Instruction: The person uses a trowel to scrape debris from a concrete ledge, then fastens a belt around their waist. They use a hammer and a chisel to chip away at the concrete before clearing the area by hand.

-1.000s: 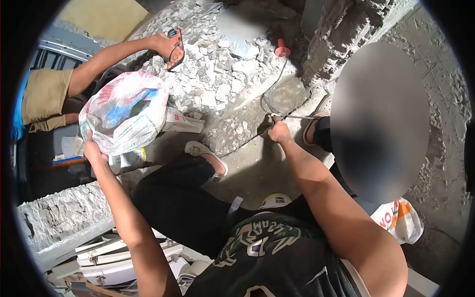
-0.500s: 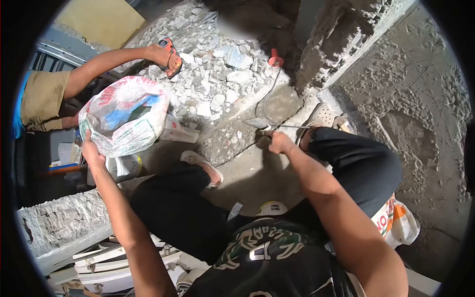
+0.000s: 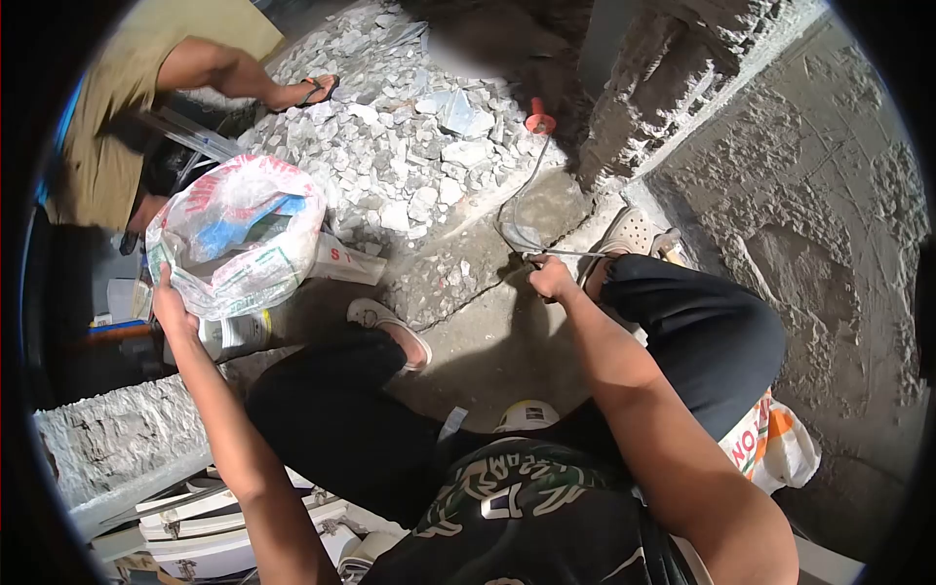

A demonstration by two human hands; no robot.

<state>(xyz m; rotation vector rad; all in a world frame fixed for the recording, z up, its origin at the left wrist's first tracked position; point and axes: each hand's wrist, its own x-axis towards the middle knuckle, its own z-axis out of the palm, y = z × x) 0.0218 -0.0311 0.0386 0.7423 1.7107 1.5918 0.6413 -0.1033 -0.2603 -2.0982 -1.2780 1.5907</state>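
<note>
My left hand (image 3: 175, 310) is closed on the near rim of a white woven sack (image 3: 258, 288) with red print. The sack's mouth gapes upward, showing a blue patch inside. Low over the broken floor, my right hand (image 3: 554, 280) wraps round the handle of a small trowel (image 3: 524, 237), its grey blade pointing away from me. A thin grey cable (image 3: 502, 210) runs beside the blade. Fingers of this hand partly hide the handle.
Broken concrete rubble (image 3: 409, 156) is heaped ahead, with a red flanged piece (image 3: 539, 119) at its edge. Another person's sandalled foot (image 3: 317, 91) rests on the heap. A rough block wall (image 3: 673, 88) rises at right; a white bucket (image 3: 234, 331) stands under the sack.
The other person's leg has shifted back and upward on the left, the foot turning on the rubble. My right hand has tilted the trowel slightly; my left hand still grips the sack.
</note>
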